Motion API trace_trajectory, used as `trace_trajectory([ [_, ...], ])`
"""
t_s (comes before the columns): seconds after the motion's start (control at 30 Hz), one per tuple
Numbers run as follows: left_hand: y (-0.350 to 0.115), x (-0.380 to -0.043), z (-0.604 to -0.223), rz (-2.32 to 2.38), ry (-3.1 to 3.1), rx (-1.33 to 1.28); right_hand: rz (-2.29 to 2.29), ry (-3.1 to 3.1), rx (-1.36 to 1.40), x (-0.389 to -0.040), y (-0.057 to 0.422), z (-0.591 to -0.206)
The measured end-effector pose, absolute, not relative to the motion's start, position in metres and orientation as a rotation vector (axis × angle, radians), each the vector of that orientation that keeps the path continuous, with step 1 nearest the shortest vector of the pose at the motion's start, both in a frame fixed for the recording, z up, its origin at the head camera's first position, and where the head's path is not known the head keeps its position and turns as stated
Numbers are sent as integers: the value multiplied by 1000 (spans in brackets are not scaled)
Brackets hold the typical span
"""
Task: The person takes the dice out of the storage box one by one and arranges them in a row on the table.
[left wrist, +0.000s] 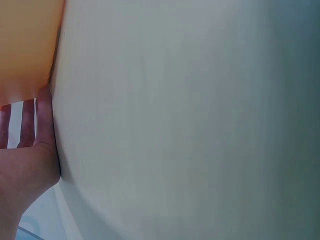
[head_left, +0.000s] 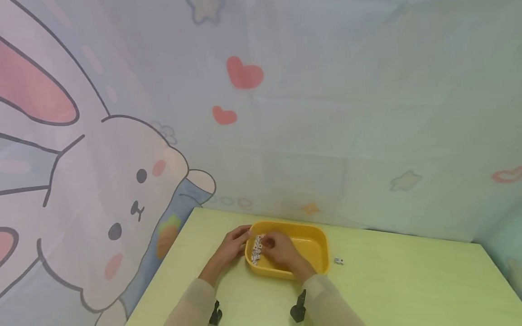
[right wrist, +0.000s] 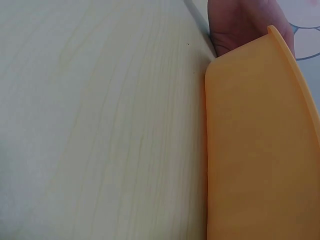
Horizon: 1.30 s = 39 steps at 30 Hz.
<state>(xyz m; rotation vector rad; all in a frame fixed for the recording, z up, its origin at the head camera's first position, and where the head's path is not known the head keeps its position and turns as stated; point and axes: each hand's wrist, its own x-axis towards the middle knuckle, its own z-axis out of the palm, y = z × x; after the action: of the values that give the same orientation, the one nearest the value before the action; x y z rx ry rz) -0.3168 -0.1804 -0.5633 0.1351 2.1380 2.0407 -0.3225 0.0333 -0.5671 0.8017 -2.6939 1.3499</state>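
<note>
In the head view a yellow tray sits on the table, with several white dice grouped along the inside of its left wall. My left hand rests against the outside of that wall. Its extended fingers touch the tray's lower edge in the left wrist view. My right hand reaches over the near rim into the tray. With thumb and fingers curled together, it pinches a die at the upper end of the group; the fingers partly hide the dice there.
One more die lies on the pale table, just right of the tray. Behind the table hangs a cloth backdrop printed with a rabbit, hearts and stars. The table's left edge runs beside my left arm.
</note>
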Motion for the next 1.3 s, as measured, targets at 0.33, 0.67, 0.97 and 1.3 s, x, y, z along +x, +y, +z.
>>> trace_trajectory([
  [0.33,-179,-318,-560,2047,2121,134,1340,-2722,757,-327,34,-567],
  [0.67,-181,-322,-559,2063,2109,118,1277,-2741,786,-332,31,-567],
  [0.97,-178,-321,-560,2067,2105,106,1215,-2736,878,-331,35,-561],
  [1.3,-177,-322,-561,2079,2090,120,1206,-2723,891,-331,35,-564],
])
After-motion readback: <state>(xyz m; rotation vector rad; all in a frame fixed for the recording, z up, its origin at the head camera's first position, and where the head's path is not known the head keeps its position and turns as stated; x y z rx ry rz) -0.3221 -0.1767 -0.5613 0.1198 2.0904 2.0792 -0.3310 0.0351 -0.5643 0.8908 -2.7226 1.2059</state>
